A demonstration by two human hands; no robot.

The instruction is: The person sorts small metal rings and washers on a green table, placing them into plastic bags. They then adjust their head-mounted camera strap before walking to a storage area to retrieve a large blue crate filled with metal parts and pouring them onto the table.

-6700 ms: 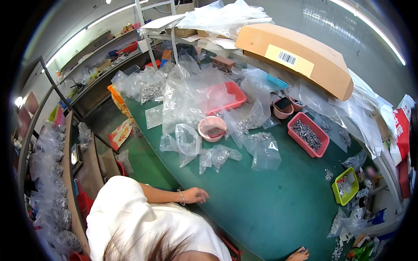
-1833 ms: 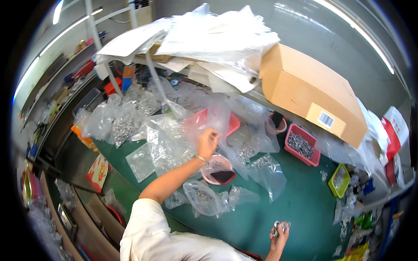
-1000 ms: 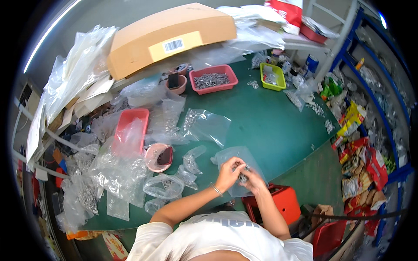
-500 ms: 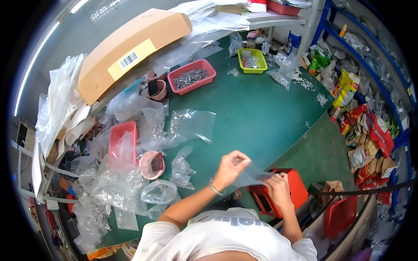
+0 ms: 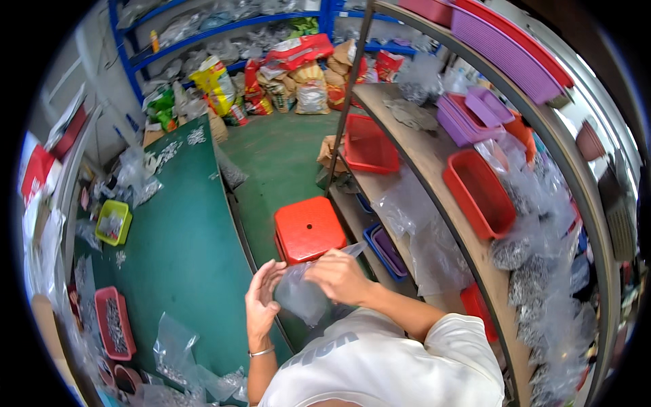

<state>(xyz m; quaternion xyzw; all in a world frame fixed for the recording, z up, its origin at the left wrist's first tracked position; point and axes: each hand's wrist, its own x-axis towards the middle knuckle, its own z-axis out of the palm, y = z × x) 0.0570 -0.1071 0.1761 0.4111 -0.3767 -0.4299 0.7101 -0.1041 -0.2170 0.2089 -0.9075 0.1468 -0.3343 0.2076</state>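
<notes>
In the head view, a clear bag (image 5: 302,300) is hanging just this side of the red stool (image 5: 308,230). The right hand (image 5: 340,277) is gripping it; the left hand (image 5: 263,298) is cupping loosely alongside, contact unclear. It's likely handling light, limp, slippery, best pinched by its edge.

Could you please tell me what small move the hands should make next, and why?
I would probably close the left hand on the left edge of the plastic bag: the right hand appears to grip the bag, while the left is half open right at that edge, so a second hold would likely steady it.
</notes>
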